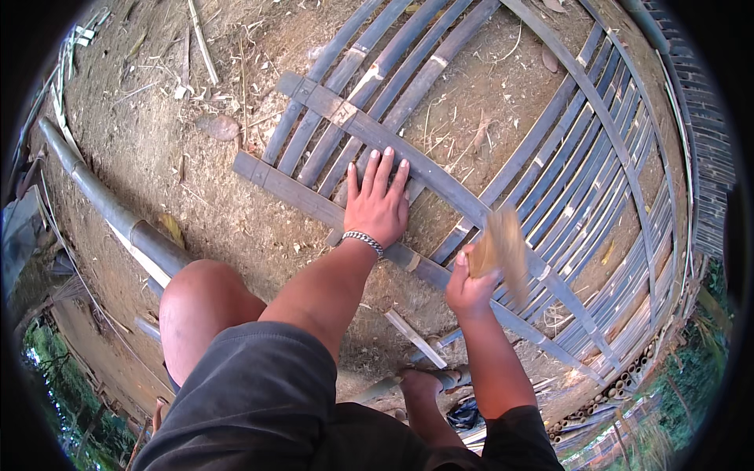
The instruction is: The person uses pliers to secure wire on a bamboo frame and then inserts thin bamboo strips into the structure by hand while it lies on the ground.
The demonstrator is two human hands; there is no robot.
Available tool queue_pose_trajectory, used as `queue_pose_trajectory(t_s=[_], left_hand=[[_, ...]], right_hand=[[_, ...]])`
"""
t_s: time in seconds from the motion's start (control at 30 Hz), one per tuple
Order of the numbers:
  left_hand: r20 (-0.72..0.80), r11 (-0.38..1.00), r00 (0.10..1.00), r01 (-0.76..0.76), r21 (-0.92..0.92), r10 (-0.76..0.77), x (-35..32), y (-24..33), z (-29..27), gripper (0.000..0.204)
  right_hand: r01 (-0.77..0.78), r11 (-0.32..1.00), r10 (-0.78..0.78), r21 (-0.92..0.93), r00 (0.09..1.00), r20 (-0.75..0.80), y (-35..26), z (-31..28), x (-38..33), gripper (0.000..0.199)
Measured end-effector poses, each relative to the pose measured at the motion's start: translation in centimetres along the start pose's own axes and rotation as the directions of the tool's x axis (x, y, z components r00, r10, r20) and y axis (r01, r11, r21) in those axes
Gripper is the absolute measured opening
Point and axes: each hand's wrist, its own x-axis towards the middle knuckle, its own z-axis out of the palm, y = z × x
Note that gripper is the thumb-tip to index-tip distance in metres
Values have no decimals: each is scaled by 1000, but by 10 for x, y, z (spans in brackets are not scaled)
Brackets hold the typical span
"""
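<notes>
My left hand [377, 202] lies flat with fingers spread on dark split bamboo slats, a chain bracelet at its wrist. Two crosswise bamboo strips run past it: an upper strip [416, 161] just beyond the fingertips and a lower strip [302, 200] beneath the wrist. Long bamboo slats [377, 71] pass between or under these strips toward the far side. To the right, my right hand [473, 289] is closed round a wooden block or mallet [503, 250], smeared by motion, above the lattice. Its exact shape and whether it touches the bamboo cannot be made out.
A wide lattice of closely set bamboo slats [569, 212] extends right, crossed by curved strips. A thick bamboo pole [149, 235] lies at left, near my knee. Loose strips and shavings litter the dirt ground [259, 47]. Stacked bamboo ends [620, 386] show at lower right.
</notes>
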Motion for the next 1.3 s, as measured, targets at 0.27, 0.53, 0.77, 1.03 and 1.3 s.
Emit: queue_pose_trajectory(t_s=[0.27,0.53,0.77,1.03,1.3], left_hand=[[16,999,999,27,20,-28,-2,-2,2,62],[-39,998,997,67,-13,-67,-1,-2,8,70],[-200,995,978,51,-86,-67,-10,-7,10,53],[-304,999,952,-26,-34,14,-11,-8,15,31],[-169,978,977,-101,184,133,-12,-3,14,45]], right_hand=[[-55,986,58,-157,998,16,-4,6,8,39],[-99,917,168,-386,974,150,8,3,24,37],[-250,905,286,-343,957,58,49,-63,-20,42],[-379,819,343,-430,925,-161,254,-202,-237,39],[-764,566,577,-309,635,-514,395,-147,-348,50]])
